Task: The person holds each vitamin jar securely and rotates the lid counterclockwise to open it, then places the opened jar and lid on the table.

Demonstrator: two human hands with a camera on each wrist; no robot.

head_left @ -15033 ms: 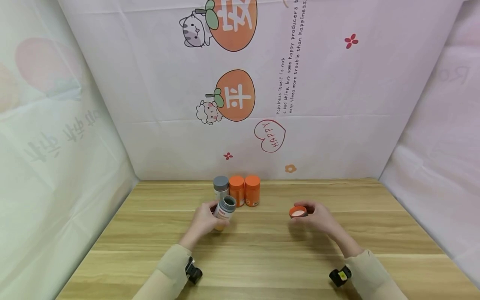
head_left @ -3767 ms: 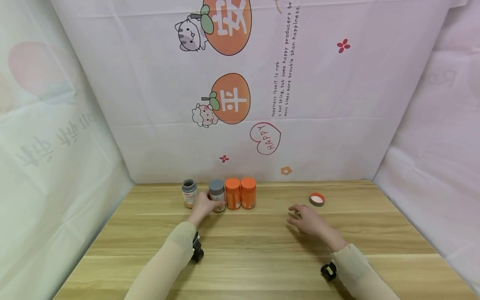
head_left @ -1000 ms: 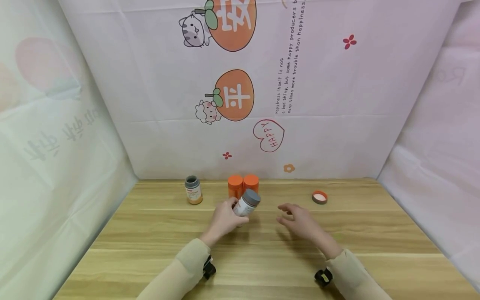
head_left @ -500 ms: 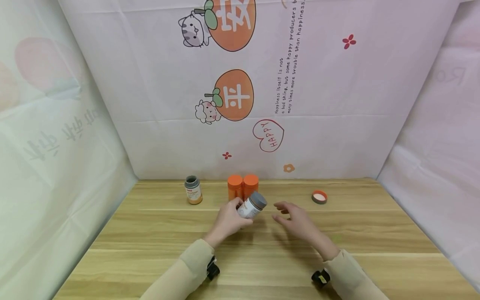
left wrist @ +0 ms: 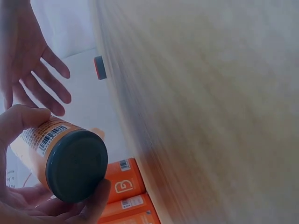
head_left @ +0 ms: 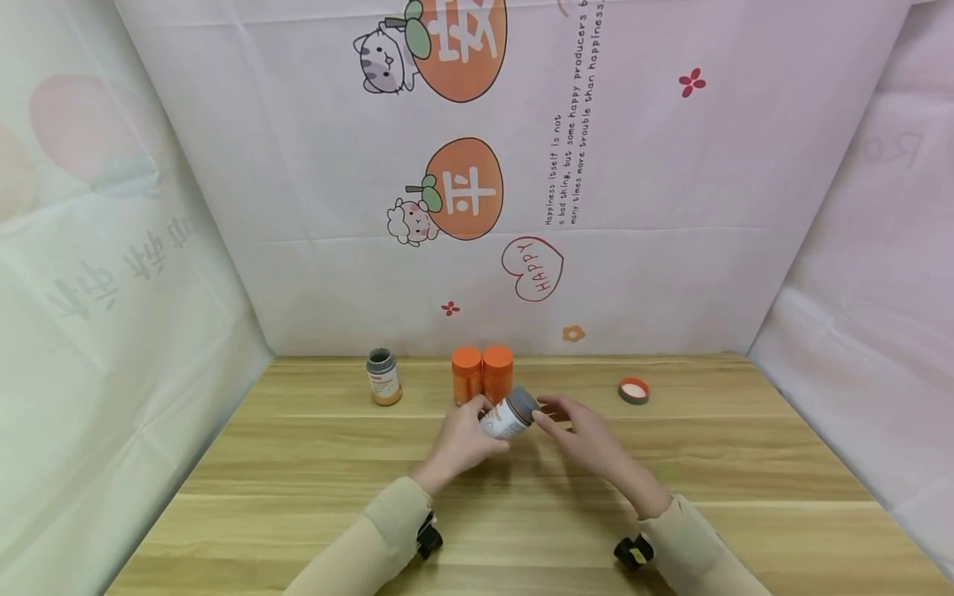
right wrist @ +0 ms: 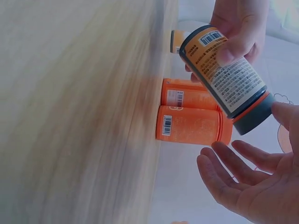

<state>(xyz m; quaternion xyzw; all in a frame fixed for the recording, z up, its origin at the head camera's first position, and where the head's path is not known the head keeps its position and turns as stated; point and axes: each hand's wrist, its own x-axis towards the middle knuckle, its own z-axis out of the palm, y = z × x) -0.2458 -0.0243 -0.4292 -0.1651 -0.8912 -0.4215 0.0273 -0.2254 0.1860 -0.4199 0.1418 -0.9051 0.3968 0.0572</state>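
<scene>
My left hand (head_left: 464, 440) grips a supplement bottle (head_left: 503, 419) with a white and orange label, held tilted above the table with its grey cap (head_left: 525, 403) toward the right. In the left wrist view the bottle's dark base (left wrist: 77, 165) faces the camera. My right hand (head_left: 585, 437) is at the capped end, fingers spread; in the right wrist view its thumb (right wrist: 285, 113) lies right at the cap's edge while the other fingers stay apart from it. Behind the held bottle stand two orange bottles (head_left: 467, 377) with orange lids, side by side.
An uncapped bottle (head_left: 385, 382) with a grey neck stands at the back left of the wooden table (head_left: 313, 463). At the back right lies a loose grey and orange cap (head_left: 634, 391), its white inside up. A printed cloth (head_left: 633, 273) hangs behind the table.
The uncapped bottle was set down at the back left and the loose cap at the back right. The left hand then picked up the grey-capped bottle and moved right; the right hand came to its cap.
</scene>
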